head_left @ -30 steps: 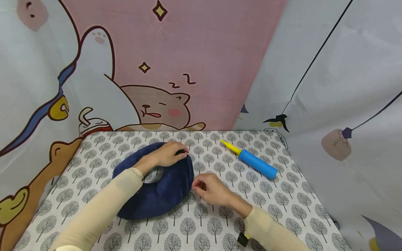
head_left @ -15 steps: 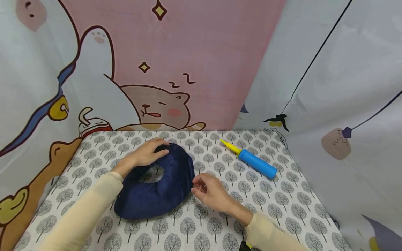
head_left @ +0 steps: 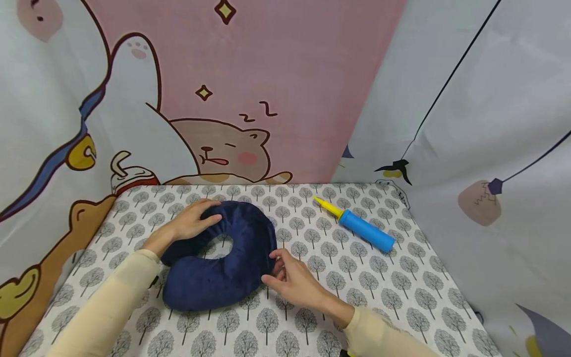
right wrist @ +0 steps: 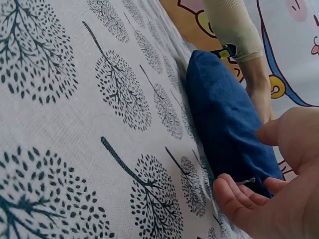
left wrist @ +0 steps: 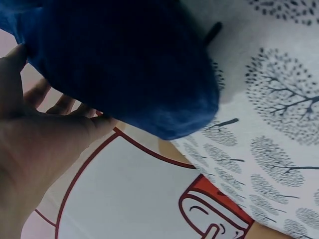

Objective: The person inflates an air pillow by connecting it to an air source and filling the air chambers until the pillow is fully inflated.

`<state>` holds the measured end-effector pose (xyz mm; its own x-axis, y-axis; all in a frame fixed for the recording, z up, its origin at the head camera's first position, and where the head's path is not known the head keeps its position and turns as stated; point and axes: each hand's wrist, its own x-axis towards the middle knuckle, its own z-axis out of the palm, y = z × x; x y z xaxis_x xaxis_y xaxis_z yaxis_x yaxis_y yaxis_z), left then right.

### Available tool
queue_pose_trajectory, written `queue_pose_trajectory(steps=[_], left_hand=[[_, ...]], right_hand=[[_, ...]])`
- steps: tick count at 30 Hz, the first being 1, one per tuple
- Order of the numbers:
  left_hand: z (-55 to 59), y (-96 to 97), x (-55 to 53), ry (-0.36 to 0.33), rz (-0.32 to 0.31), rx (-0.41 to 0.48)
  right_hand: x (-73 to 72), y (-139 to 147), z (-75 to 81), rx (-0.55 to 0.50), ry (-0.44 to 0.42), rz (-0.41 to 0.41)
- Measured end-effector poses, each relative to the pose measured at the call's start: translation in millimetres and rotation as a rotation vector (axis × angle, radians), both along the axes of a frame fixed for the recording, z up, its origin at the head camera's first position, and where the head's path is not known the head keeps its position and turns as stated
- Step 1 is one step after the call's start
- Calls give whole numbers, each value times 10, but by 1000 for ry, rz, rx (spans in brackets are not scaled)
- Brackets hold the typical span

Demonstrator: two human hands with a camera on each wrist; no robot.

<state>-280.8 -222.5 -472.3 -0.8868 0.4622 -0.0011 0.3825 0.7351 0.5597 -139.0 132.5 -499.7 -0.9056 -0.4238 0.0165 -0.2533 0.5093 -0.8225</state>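
A navy blue plush U-shaped neck pillow (head_left: 250, 238) lies on the patterned cloth, its two ends at the left with a narrow gap between them. My left hand (head_left: 192, 220) holds its far arm, thumb over the top and fingers along the outer edge. In the left wrist view, those fingers (left wrist: 62, 104) run along the blue fabric. At the pillow's right side, my right hand (head_left: 292, 280) has its fingers loosely bent and the thumb apart from them. Beside these fingertips (right wrist: 224, 186), a small metal zipper pull (right wrist: 249, 180) shows on the pillow's edge.
A blue hand pump (head_left: 368, 230) with a yellow nozzle (head_left: 327, 206) lies to the right on the white tree-print cloth (head_left: 303, 322). Cartoon-printed curtains (head_left: 285, 74) stand behind the table and along both sides.
My left hand has moved leftward along the pillow's far arm, uncovering the centre hole and the gap between the ends. My right hand stays at the right edge, its thumb spreading from the fingers.
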Motion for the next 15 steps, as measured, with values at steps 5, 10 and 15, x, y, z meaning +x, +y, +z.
queue_pose_trajectory(steps=[5, 10, 15], left_hand=[[-46, -71, 7, -45, 45, -9], [-83, -127, 17, -80, 81, -43], [-92, -159, 37, -117, 106, -49]], right_hand=[[-33, -63, -43, -30, -32, -21], [-52, -101, -78, -95, -104, -59], [-109, -66, -56, -131, -152, -94]])
